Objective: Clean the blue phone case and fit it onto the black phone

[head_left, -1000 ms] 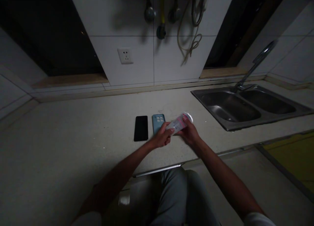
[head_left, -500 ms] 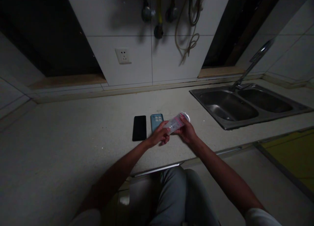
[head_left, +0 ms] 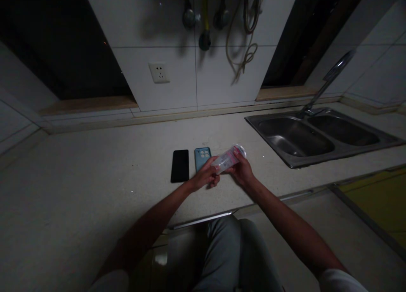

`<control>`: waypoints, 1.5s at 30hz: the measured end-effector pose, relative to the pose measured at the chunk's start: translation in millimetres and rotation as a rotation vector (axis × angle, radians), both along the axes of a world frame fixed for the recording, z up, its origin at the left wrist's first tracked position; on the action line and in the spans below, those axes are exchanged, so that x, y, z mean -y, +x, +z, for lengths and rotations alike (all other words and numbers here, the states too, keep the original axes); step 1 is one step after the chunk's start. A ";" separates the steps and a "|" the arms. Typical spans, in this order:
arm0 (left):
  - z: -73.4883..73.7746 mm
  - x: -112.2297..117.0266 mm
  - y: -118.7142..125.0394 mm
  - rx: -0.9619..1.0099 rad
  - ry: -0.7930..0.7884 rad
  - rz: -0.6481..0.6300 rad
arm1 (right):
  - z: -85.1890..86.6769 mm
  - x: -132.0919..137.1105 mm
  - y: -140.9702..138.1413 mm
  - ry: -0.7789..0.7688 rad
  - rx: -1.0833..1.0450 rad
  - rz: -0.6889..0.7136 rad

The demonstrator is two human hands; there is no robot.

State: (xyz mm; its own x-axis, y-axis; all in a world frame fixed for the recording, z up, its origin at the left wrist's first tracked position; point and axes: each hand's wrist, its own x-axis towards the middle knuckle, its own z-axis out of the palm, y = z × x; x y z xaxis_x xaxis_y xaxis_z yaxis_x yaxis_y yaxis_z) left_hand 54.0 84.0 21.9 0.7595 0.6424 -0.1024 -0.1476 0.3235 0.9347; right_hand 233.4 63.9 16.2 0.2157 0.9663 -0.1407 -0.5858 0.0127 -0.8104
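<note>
A clear plastic packet (head_left: 226, 160) with pink print and a pale rounded far end is held at a tilt above the counter. My left hand (head_left: 205, 176) pinches its near left end, while my right hand (head_left: 242, 167) grips its right side with the thumb on top. What lies inside the packet is too dim to make out. Partly behind my left hand is a blue phone case (head_left: 200, 157) with camera cut-outs. A black smartphone (head_left: 180, 166) lies flat to the left of the case, dark screen up.
The pale countertop (head_left: 95, 169) runs along a tiled wall with a power socket (head_left: 159, 72). A steel double sink (head_left: 294, 135) with a tall faucet (head_left: 326, 85) is set in at the right. Pipes and a looped cord (head_left: 244, 61) hang on the wall. The counter's front edge (head_left: 203, 219) is close to my legs.
The packet has tilted very slightly in my hands. Both hands keep nearly the same place and hold; the phone and case have not moved.
</note>
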 end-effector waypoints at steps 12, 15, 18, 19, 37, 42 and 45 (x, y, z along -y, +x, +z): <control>-4.5 -1.1 -0.8 0.015 -0.022 -0.002 | -11.3 -3.4 3.9 0.065 -0.143 0.028; -2.7 0.2 -1.5 0.008 -0.010 -0.007 | -12.8 -4.1 5.3 0.075 -0.179 0.046; 2.8 1.7 1.4 0.061 -0.049 0.036 | -8.9 -5.7 5.3 0.066 -0.266 0.061; 5.2 2.1 3.4 0.109 -0.069 0.065 | -6.7 -6.5 5.2 0.065 -0.315 0.051; -1.2 -7.9 11.7 0.092 0.063 0.226 | 3.5 -13.9 25.8 0.157 -0.621 -0.159; -4.0 1.1 15.5 -0.147 0.550 0.258 | 5.4 -13.2 37.7 0.186 -0.676 -0.239; -1.2 5.7 23.1 -0.275 0.953 0.252 | 4.2 -12.8 47.5 0.193 -0.722 -0.304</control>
